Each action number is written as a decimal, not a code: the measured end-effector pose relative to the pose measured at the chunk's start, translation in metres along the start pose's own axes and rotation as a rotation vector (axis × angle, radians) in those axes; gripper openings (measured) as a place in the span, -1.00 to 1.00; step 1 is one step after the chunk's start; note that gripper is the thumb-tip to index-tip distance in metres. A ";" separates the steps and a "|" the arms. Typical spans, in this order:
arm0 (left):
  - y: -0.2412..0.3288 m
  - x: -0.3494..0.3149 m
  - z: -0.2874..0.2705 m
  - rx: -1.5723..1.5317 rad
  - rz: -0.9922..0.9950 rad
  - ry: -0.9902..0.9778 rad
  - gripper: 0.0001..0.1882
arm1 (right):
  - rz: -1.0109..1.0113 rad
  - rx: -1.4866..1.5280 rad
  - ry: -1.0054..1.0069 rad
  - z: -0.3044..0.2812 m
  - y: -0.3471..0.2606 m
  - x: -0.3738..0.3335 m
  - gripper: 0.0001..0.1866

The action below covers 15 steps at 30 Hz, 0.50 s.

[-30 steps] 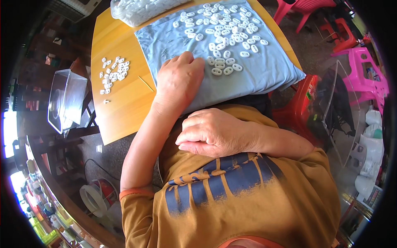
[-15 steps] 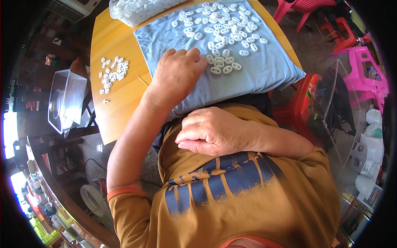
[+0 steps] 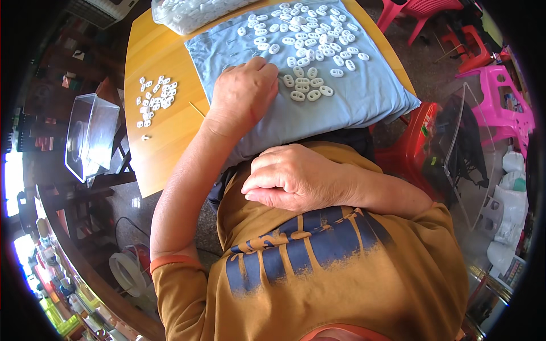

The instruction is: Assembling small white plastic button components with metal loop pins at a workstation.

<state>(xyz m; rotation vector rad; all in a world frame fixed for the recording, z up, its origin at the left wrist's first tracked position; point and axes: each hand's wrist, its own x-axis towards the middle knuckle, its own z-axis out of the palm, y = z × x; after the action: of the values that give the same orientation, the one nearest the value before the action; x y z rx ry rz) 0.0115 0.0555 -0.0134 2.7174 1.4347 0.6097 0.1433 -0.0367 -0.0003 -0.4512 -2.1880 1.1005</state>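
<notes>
My left hand (image 3: 245,94) is over the blue cloth (image 3: 341,108), its fingers curled down. Its fingertips are hidden, so anything pinched there does not show. Just right of it lies a small cluster of white oval two-holed plastic pieces (image 3: 297,96). Many more such ovals (image 3: 336,73) are scattered farther back on the cloth. Beyond the left fingers are some tiny thin bits (image 3: 232,52), too small to name. My right hand (image 3: 293,177) stays close to my belly, fingers folded in and thumb pressed against them; whatever it may hold is hidden.
Small white pieces (image 3: 166,94) and a thin yellow stick (image 3: 197,109) lie on the wooden table (image 3: 153,54). A clear tub of white parts (image 3: 190,20) stands at the back. A clear plastic box (image 3: 94,136) is at left, pink (image 3: 495,102) and red stools (image 3: 418,136) at right.
My left hand has shifted slightly left and away from the oval cluster, its fingers now nearer the tiny bits. My right hand is almost still.
</notes>
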 end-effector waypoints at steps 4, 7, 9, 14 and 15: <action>-0.002 -0.003 0.004 -0.015 -0.010 0.086 -0.89 | 0.018 0.013 0.019 -0.001 0.000 0.001 -0.87; -0.003 -0.007 0.003 -0.075 -0.086 0.134 -0.91 | 0.087 0.025 0.084 -0.004 -0.001 0.000 -0.89; -0.004 -0.014 0.000 -0.111 -0.152 0.159 -0.91 | 0.104 0.035 0.101 -0.004 -0.001 -0.001 -0.90; 0.004 -0.038 -0.023 -0.867 -0.580 0.088 -0.91 | 0.146 0.057 0.159 -0.007 -0.005 0.001 -0.90; 0.013 -0.042 -0.036 -1.115 -0.679 0.084 -0.83 | 0.180 0.068 0.210 -0.008 -0.007 0.001 -0.90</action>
<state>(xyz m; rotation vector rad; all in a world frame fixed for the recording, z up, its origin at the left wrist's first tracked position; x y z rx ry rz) -0.0120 0.0089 0.0087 1.2931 1.2998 1.0280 0.1481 -0.0355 0.0094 -0.7111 -1.9506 1.1623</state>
